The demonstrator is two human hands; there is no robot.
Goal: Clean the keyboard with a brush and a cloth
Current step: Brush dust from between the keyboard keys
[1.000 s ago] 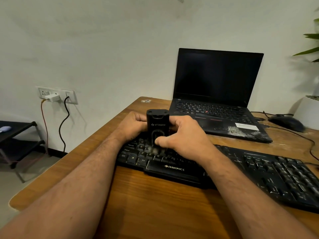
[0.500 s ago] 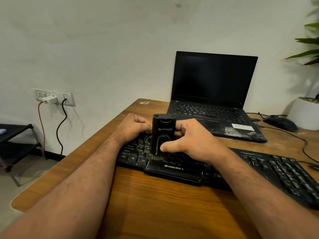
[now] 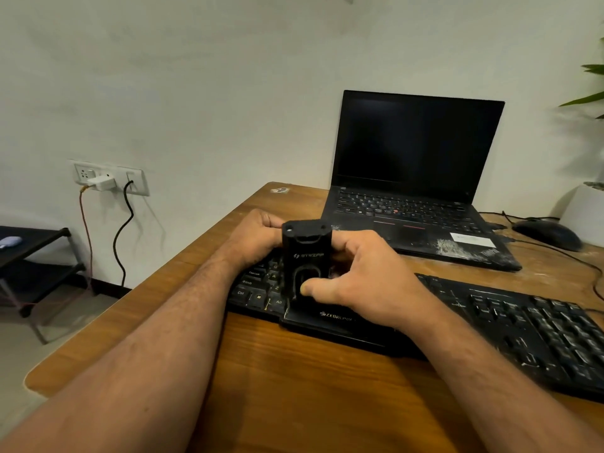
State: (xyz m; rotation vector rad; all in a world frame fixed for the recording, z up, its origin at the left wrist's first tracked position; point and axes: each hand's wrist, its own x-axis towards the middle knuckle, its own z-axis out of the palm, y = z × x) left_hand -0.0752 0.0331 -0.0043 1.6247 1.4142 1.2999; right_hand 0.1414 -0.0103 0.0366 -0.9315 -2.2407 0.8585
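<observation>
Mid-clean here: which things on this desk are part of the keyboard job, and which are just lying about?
In the job:
keyboard
black brush tool, upright on the keys
right hand gripping it
left hand at its far side

Lying about:
laptop
mouse
plant pot

No cloth in view.

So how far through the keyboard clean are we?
Early, by the look of it. In hand: both hands, left hand and right hand, hold the black brush upright on the keyboard's left keys. Done: nothing clearly; I can't tell which keys are already brushed. Left: the right-hand keys show pale specks, and no cloth is in view, so wiping looks not yet started.
</observation>
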